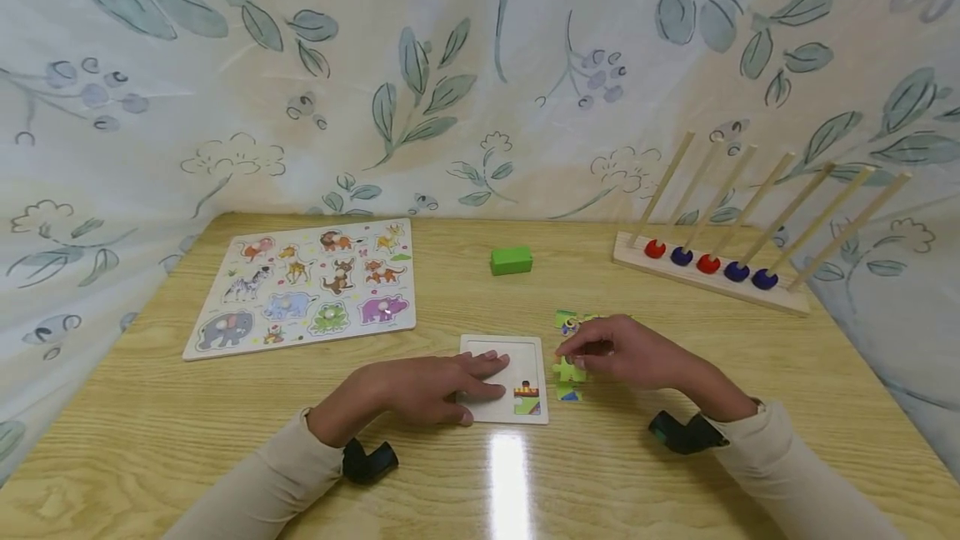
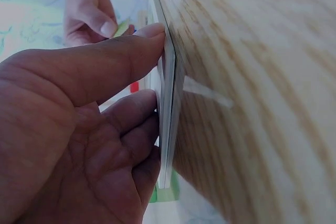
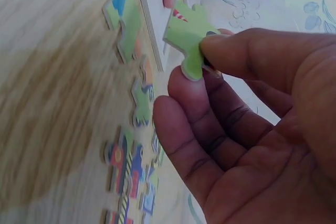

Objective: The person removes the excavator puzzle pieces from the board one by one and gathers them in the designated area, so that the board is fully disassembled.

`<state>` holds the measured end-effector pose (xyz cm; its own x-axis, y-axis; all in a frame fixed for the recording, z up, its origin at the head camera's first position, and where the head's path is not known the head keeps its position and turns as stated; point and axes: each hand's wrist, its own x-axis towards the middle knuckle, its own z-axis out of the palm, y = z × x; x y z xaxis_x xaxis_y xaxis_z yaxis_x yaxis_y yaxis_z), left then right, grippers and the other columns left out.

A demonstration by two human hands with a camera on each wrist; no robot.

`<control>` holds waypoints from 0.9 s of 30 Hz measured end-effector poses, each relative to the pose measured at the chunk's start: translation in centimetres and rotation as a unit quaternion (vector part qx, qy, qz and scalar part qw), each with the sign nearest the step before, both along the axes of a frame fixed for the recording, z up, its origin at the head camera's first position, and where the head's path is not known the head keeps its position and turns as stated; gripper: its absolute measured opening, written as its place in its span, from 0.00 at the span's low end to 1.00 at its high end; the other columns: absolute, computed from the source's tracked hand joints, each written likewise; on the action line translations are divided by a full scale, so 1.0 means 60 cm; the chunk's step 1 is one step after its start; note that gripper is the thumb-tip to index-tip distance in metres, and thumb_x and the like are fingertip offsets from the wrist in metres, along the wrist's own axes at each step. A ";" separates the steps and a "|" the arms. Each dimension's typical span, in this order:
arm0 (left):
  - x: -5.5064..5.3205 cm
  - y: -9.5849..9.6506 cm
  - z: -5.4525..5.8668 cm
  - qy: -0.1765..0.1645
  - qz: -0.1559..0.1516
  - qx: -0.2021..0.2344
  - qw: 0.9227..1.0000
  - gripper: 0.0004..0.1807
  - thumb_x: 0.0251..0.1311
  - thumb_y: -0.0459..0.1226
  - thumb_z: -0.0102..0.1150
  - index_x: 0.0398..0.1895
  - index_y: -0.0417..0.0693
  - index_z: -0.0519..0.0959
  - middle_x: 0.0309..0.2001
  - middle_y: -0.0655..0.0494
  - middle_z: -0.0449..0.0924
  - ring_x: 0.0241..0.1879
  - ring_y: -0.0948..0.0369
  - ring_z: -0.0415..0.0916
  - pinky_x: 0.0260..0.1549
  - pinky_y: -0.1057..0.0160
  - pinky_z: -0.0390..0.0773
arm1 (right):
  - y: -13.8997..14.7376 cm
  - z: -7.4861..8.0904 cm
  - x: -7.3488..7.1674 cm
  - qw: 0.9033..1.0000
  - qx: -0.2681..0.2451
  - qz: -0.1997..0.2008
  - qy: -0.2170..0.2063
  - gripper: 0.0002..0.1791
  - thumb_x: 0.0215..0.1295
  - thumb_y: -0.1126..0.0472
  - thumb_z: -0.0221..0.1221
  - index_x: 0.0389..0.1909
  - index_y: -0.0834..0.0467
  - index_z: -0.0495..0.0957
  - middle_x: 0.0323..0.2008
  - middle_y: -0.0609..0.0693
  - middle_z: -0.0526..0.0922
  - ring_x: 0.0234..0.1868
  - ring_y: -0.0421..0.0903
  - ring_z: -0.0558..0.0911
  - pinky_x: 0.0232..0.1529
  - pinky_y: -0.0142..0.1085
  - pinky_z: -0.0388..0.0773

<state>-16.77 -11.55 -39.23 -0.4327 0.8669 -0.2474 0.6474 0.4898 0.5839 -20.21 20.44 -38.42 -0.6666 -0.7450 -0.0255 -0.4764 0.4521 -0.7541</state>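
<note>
A small white puzzle tray [image 1: 525,359] lies flat on the wooden table. My left hand [image 1: 423,387] rests on it with fingers spread, the thumb near its front edge; the left wrist view shows fingertips on the tray's rim [image 2: 166,93]. In the tray's lower right corner sit joined jigsaw pieces [image 1: 527,403], green with red and yellow. My right hand [image 1: 633,354], just right of the tray, pinches a light green jigsaw piece [image 3: 184,35] with a red-striped mark between thumb and fingers. Loose jigsaw pieces [image 3: 126,24] lie on the table beside and beneath that hand, partly hidden by it in the head view.
An animal peg puzzle board [image 1: 300,286] lies at the left. Beyond the tray stands a green block [image 1: 512,261]. At the back right is a wooden rack [image 1: 712,275] with upright dowels and red and blue beads. A floral cloth [image 1: 480,107] hangs behind the table.
</note>
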 end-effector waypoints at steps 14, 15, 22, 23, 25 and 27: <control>0.000 -0.003 0.001 -0.005 -0.002 -0.005 1.000 0.26 0.69 0.34 0.54 0.70 0.47 0.67 0.77 0.52 0.45 0.75 0.54 0.40 0.70 0.54 0.47 | 0.031 0.011 0.001 1.000 0.018 -0.003 -0.025 0.11 0.66 0.71 0.58 0.46 0.62 0.83 0.41 0.48 0.84 0.36 0.40 0.77 0.35 0.32 0.79; 0.000 -0.003 0.001 -0.004 -0.002 -0.005 1.000 0.26 0.69 0.34 0.54 0.70 0.47 0.68 0.77 0.52 0.45 0.75 0.54 0.40 0.70 0.54 0.47 | 0.031 0.011 0.001 0.999 0.020 0.000 -0.026 0.11 0.66 0.71 0.58 0.46 0.62 0.83 0.41 0.48 0.84 0.35 0.40 0.77 0.35 0.32 0.78; -0.002 -0.004 0.000 0.000 -0.009 0.008 1.000 0.27 0.69 0.34 0.55 0.71 0.46 0.66 0.77 0.50 0.45 0.75 0.54 0.40 0.70 0.53 0.47 | 0.029 0.012 0.000 0.999 0.037 0.003 -0.033 0.09 0.66 0.70 0.59 0.44 0.62 0.83 0.39 0.46 0.84 0.35 0.39 0.77 0.35 0.32 0.78; -0.002 -0.003 -0.001 0.001 -0.009 0.007 1.000 0.28 0.69 0.34 0.55 0.71 0.46 0.65 0.77 0.50 0.45 0.75 0.54 0.40 0.70 0.54 0.46 | 0.029 0.011 0.000 0.999 0.038 0.002 -0.038 0.09 0.66 0.70 0.59 0.44 0.62 0.83 0.39 0.46 0.84 0.35 0.39 0.77 0.36 0.32 0.79; -0.002 -0.001 -0.001 0.000 -0.005 0.004 1.000 0.29 0.69 0.35 0.55 0.72 0.45 0.63 0.77 0.51 0.45 0.75 0.55 0.40 0.70 0.55 0.46 | 0.029 0.010 0.002 0.998 0.035 0.002 -0.048 0.09 0.66 0.71 0.59 0.44 0.62 0.83 0.39 0.47 0.84 0.36 0.40 0.78 0.37 0.32 0.79; -0.002 0.000 -0.001 -0.001 0.004 -0.003 1.000 0.31 0.69 0.35 0.55 0.73 0.44 0.61 0.77 0.52 0.45 0.75 0.57 0.40 0.70 0.56 0.46 | 0.030 0.009 0.004 0.998 0.032 0.003 -0.056 0.09 0.66 0.71 0.59 0.44 0.62 0.83 0.39 0.47 0.84 0.37 0.40 0.78 0.38 0.32 0.79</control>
<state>-16.89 -11.56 -39.28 -0.4396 0.8615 -0.2542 0.6420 0.4993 0.5819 -19.99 22.23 -37.86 -0.6525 -0.7433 -0.1473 -0.3936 0.4986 -0.7724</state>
